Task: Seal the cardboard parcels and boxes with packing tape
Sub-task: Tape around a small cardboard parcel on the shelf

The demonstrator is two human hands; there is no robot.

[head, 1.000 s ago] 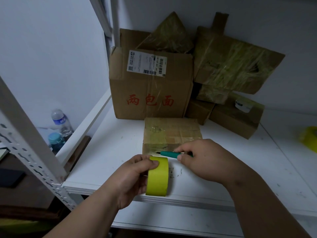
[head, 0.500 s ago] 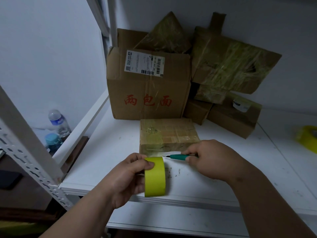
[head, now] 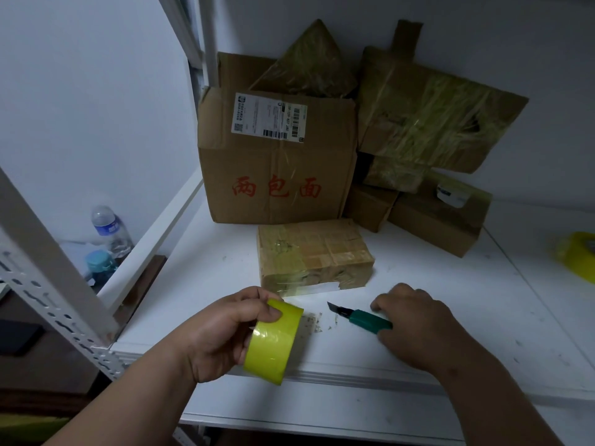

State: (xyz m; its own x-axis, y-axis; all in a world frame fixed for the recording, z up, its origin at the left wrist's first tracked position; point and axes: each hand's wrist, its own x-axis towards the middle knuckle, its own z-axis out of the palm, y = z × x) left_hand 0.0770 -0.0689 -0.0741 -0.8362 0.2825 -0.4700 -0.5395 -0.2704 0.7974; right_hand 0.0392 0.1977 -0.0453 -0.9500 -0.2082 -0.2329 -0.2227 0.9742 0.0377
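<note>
A small cardboard parcel, wrapped in clear tape, lies on the white shelf just beyond my hands. My left hand grips a yellow-green roll of packing tape at the shelf's front edge, thumb on its rim. A green utility knife lies low on the shelf with its blade out, pointing left. My right hand covers the knife's rear end, which runs in between thumb and curled fingers.
A big box with red characters and a shipping label stands behind the parcel. Several taped parcels are piled at the back right. A second yellow tape roll lies far right. Bottles stand below left, past the rack post.
My right hand has pulled the knife away from the parcel's front edge, rightward and down onto the shelf. My left hand has tilted the tape roll and drawn it slightly back.
</note>
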